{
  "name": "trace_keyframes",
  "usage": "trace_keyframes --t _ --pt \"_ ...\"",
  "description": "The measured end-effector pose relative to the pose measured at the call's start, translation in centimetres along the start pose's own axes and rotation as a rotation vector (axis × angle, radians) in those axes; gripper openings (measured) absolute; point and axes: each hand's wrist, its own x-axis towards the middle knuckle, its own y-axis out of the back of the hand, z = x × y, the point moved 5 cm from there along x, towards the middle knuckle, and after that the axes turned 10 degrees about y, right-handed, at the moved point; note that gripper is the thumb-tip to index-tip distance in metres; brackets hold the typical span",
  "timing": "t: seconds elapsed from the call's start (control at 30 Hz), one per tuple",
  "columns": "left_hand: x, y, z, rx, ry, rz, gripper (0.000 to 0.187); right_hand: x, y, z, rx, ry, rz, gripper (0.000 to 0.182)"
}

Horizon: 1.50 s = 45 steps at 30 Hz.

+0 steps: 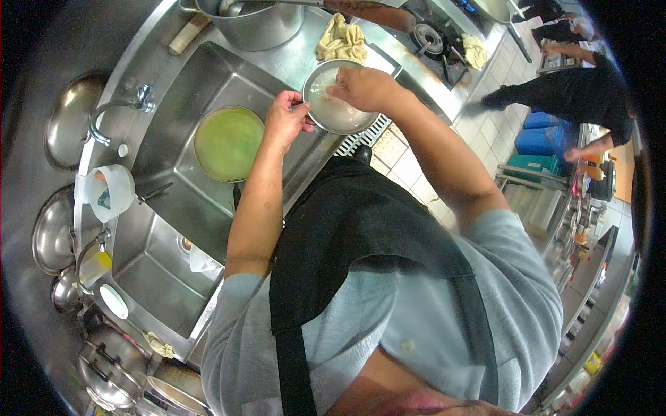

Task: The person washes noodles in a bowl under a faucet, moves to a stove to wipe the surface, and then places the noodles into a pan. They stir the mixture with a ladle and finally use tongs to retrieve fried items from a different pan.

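Note:
My left hand [286, 123] grips the left rim of a round metal bowl [320, 127], thumb and fingers closed on its edge. Whitish, cloudy liquid fills part of the bowl. From the other side, my right hand [364, 89] reaches over the rim with curled fingers dipped toward the liquid; whatever they hold is hidden. The bowl is above the edge of a stainless sink [173, 132]. Inside that sink, left of my left forearm, lies a frying pan [229, 144] with a green inside and a dark handle.
A large steel pot [260, 26] and a crumpled yellowish cloth [342, 39] stand on the counter beyond. Gas burners [429, 39] are at the upper right. A faucet [114, 107] and white plastic container [109, 191] line the sink's left. Another person [565, 90] is at right.

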Motion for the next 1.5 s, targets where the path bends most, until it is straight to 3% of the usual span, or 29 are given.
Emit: trace_keyframes --t 0.2,0.3,0.4,0.5,0.6,0.73,0.97,1.2,1.37,1.5 --pt "0.4 -0.1 0.0 -0.009 0.007 -0.008 0.019 1.2 -3.1 0.7 -0.172 0.229 0.033 0.025" --pt "0.4 0.0 -0.1 0.002 0.004 -0.002 0.019 0.7 -3.2 0.8 -0.113 0.137 0.055 0.020" --pt "0.4 0.1 -0.1 -0.001 0.007 0.001 0.019 -0.6 -0.4 -0.2 -0.090 0.001 0.060 0.022" --pt "0.3 -0.1 0.0 -0.001 -0.001 0.001 0.019 -0.9 0.7 -0.6 -0.045 -0.008 0.041 0.032" --pt "0.5 0.0 -0.1 -0.020 0.005 -0.008 0.022 -0.3 -1.9 -0.3 -0.106 0.077 0.083 0.041" --pt "0.6 -0.2 -0.6 -0.046 0.014 -0.006 0.023 -0.8 -4.5 -2.5 -0.207 -0.026 0.037 0.049" --pt "-0.2 -0.4 -0.3 -0.032 0.011 -0.005 0.023 0.9 -3.3 0.1 0.026 -0.030 -0.055 0.039" --pt "-0.3 -0.4 -0.1 -0.036 0.028 -0.037 0.021 0.9 -1.4 2.1 0.197 0.162 0.114 0.048" --pt "-0.1 -0.3 -0.4 -0.060 0.030 -0.025 0.021 -0.1 1.4 1.8 0.238 -0.006 0.023 0.056" --pt "-0.2 -0.3 -0.1 -0.030 0.028 -0.018 0.023 -0.6 2.5 1.2 0.218 -0.018 0.085 0.055"
